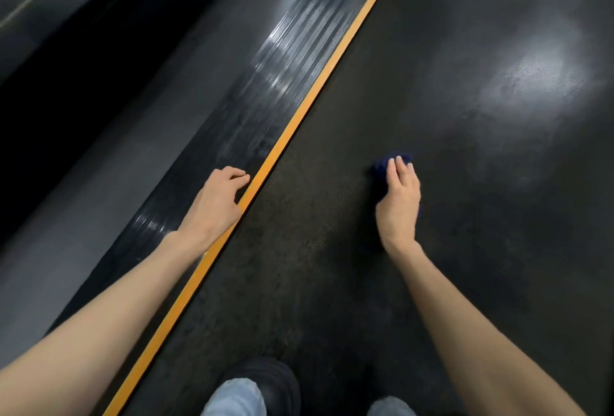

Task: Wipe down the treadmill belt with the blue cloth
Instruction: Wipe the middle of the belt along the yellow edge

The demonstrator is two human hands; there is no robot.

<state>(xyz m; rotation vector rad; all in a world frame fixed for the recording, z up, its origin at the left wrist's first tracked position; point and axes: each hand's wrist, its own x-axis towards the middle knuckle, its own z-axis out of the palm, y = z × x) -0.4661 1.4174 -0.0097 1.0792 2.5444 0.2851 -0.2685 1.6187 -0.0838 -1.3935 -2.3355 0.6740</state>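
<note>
1 blue cloth, 2 hands. Your R hand presses it onto the belt w/ straight fingers, right of the orange stripe. L hand rests loosely curled, holding nothing, just left of the stripe.

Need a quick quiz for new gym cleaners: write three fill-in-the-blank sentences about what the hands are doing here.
1. The right hand presses a dark ____ crumpled cloth onto the black textured treadmill belt.
2. The left hand rests on the black ribbed side rail, beside a long ____ stripe.
3. A black shoe stands on the belt at the picture's ____ edge.

Missing words: blue; orange; bottom.
</note>
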